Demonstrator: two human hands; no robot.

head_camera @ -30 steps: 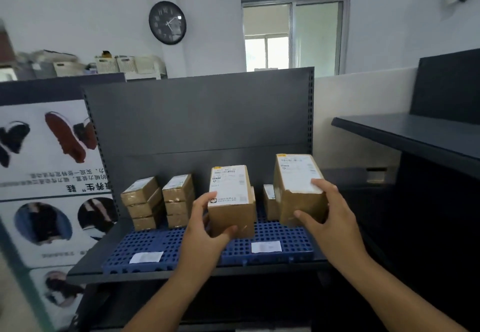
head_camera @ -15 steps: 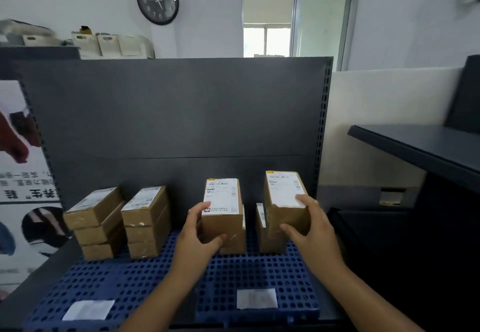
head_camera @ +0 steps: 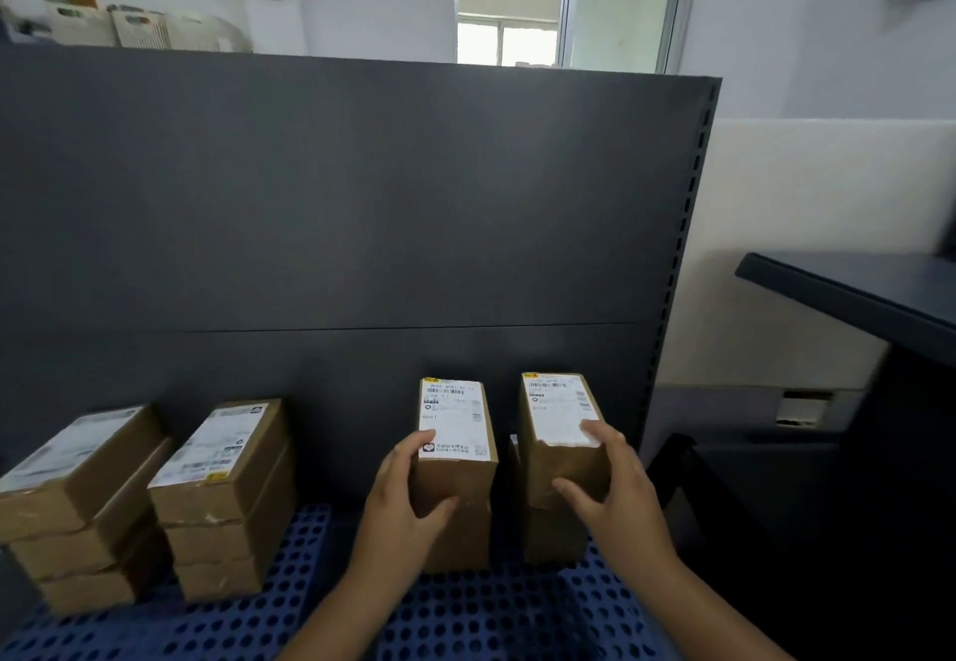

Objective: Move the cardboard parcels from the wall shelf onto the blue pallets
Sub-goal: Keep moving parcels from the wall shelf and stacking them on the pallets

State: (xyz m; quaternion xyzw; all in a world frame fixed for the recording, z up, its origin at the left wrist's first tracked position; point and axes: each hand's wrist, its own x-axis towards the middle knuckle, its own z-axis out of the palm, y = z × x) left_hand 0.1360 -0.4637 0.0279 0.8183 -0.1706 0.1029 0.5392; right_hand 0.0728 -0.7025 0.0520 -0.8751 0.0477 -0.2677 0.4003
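Both hands loaded. Left hand (head_camera: 408,502) grips the left parcel (head_camera: 455,420): fingers wrapped on its left side, thumb across the brown front face. Right hand (head_camera: 613,487) grips the right parcel (head_camera: 558,409): fingers over the near edge of the white label, thumb on the front face. Both parcels sit label-up over the blue pallet (head_camera: 491,619), just in front of the grey back panel (head_camera: 362,194), side by side with a narrow gap between them. Judged step: setting the pair down as two columns to the right of the middle stack (head_camera: 222,495). To do it well: lower both flat and keep the edges square to whatever lies beneath. Hold the gap so the two do not knock, and press lightly to confirm seating. Then uncurl the fingers outward so neither parcel is dragged. Not resolved: whether each parcel already rests on a box below or hangs just above it. A faint seam shows on each front face, but shadow blurs it. A thin pale edge between the columns hints at another box behind; unconfirmed. Label print unreadable. The far-left stack (head_camera: 88,495) is cut by the frame edge. The wall shelf cannot be identified with confidence.
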